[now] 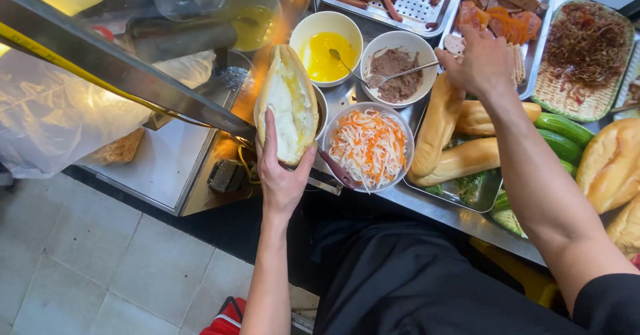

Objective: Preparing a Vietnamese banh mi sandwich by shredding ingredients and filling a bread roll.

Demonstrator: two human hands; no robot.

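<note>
- The left hand (283, 178) grips a split bread roll (288, 103) from below, holding it open above the desk (427, 205).
- The right hand (481, 62) reaches into the tray of sliced meats (507, 15), fingers curled; whether it has hold of anything, I cannot tell.
- Bowls of shredded carrot salad (369, 146), brown paste (398, 68) and yellow sauce (325, 52) sit between the two hands.

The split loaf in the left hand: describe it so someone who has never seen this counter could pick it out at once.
Start at the steel counter crowded with bowls and trays. At its left end, beside the bowl of shredded carrot and white radish, the left hand holds up one loaf. Unlike the whole loaves lying on the tray to the right, it is slit open lengthwise, showing white crumb with a yellow smear.
</note>
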